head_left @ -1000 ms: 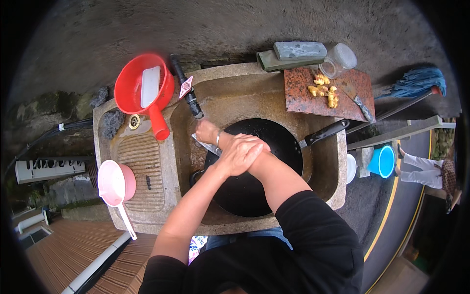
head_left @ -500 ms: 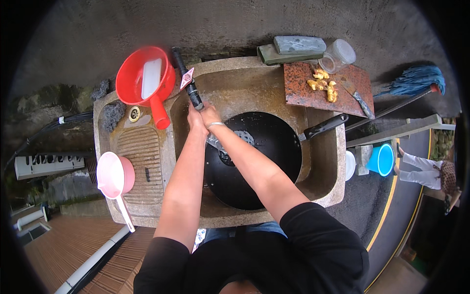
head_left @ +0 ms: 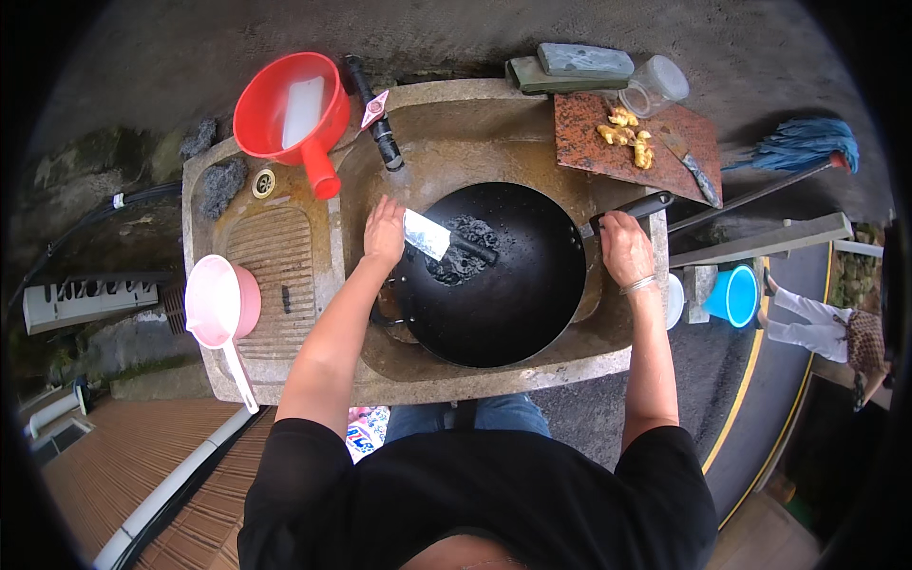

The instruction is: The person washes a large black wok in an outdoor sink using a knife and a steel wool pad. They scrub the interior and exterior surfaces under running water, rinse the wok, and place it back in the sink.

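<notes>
A large black wok (head_left: 513,304) sits in the stone sink (head_left: 475,385), with a little water in its bottom. A cleaver (head_left: 426,234) lies in it, its bright blade at the wok's upper left edge and its dark handle toward the middle. My left hand (head_left: 384,230) is beside the blade, fingers stretched out below the tap (head_left: 383,133); whether it touches the blade is unclear. On the right, my right hand (head_left: 625,249) is closed round the wok's black handle (head_left: 646,205), near where it joins the pan.
A red dipper (head_left: 256,114) holding a white block and a pink dipper (head_left: 223,299) stand at the left. Ginger (head_left: 627,133) and a knife (head_left: 701,180) lie on a reddish board (head_left: 589,157) over the sink's far right corner. A blue bucket (head_left: 732,295) is beyond.
My hands have parted from each other under the tap. The right moved across to the wok's handle and the left came down beside the cleaver blade. The view has shifted slightly.
</notes>
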A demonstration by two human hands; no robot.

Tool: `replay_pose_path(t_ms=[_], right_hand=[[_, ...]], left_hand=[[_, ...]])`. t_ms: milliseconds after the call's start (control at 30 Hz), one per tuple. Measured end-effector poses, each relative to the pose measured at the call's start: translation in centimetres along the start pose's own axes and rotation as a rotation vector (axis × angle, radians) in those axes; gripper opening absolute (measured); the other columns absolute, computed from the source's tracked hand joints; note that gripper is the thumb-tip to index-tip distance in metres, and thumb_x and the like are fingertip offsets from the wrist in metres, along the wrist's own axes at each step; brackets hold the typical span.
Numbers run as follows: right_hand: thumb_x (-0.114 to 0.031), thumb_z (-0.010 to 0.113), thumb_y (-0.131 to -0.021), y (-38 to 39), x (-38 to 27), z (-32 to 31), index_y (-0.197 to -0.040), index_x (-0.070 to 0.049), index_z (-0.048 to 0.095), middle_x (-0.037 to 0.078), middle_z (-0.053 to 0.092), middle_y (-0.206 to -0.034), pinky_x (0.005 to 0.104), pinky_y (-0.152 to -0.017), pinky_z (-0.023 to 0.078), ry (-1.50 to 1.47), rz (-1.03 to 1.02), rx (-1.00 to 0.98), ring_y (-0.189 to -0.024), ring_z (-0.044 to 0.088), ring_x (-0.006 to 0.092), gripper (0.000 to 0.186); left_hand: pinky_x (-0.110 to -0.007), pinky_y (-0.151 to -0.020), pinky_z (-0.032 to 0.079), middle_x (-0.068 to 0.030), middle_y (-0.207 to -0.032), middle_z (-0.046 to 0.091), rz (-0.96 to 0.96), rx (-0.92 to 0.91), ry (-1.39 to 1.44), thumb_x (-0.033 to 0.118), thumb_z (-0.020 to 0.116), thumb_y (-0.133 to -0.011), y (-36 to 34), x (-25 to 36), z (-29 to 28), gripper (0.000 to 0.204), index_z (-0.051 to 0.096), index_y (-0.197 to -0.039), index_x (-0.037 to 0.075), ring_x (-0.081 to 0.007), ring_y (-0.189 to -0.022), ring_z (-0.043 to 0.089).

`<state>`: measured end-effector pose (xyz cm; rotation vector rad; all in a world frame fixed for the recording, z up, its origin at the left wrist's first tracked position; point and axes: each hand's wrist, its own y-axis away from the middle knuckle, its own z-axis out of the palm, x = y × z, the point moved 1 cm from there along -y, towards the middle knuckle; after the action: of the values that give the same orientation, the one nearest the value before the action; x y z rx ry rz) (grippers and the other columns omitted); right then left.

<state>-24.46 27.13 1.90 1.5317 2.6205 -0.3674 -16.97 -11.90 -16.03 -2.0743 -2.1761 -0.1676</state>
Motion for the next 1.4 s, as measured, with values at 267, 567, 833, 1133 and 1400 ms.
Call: replay_pose_path(t_ms=[267,567,833,1133,1400], right_hand=[[-0.015,0.065,-0.077,5.3,-9.1,2.7,-0.088,-0.007,0.063,0.008,0.061,-0.087,0.0388,-0.074,0.049,-0.237,-0.071,-0.172,-0.088,0.061,0.0258,0.014],[-0.009,0.064,-0.078,11.3,-10.7,1.2,-0.093,-0.003,0.063,0.010,0.062,-0.095,0.0378,-0.076,0.049,-0.448,0.087,0.001,-0.091,0.059,0.0279,0.016],[-0.042,0.042,-0.098,11.9,-11.4,2.1,-0.102,0.001,0.060,0.011,0.067,-0.090,0.0310,-0.073,0.054,-1.783,0.798,-0.119,-0.083,0.066,0.0187,0.047],[-0.027,0.045,-0.098,15.9,-11.4,-4.9,-0.104,-0.003,0.057,0.007,0.059,-0.097,0.0304,-0.072,0.051,-2.323,0.898,0.240,-0.087,0.059,0.0160,0.028],[-0.010,0.056,-0.089,20.5,-7.3,-7.1,-0.105,-0.001,0.050,0.008,0.058,-0.080,0.0374,-0.076,0.055,-2.064,0.774,0.505,-0.071,0.058,0.0176,0.020]], left_hand=[[-0.045,-0.109,0.026,-0.0086,-0.134,0.048,0.407,-0.263,0.115,0.009,0.060,-0.078,-0.8,10.8,1.7,0.048,0.052,-0.125,0.011,-0.0241,-0.131,0.037],[-0.039,-0.098,0.039,-0.0063,-0.103,0.061,0.458,-0.364,0.024,0.014,0.044,-0.088,2.2,11.3,2.5,0.021,0.060,-0.103,0.013,-0.0233,-0.106,0.056],[-0.038,-0.084,0.050,-0.0137,-0.102,0.062,0.562,0.058,0.702,-0.007,0.066,-0.066,6.1,20.7,-18.9,0.040,0.058,-0.104,0.003,-0.0324,-0.099,0.060],[-0.036,-0.080,0.043,-0.0024,-0.097,0.056,1.007,0.389,0.521,0.023,0.070,-0.063,8.9,27.7,-21.2,0.046,0.068,-0.108,0.015,-0.0218,-0.091,0.052],[-0.037,-0.085,0.048,-0.0094,-0.111,0.055,1.267,-0.025,0.693,0.018,0.075,-0.071,4.3,30.0,-18.6,0.056,0.057,-0.124,0.014,-0.0249,-0.098,0.058]])
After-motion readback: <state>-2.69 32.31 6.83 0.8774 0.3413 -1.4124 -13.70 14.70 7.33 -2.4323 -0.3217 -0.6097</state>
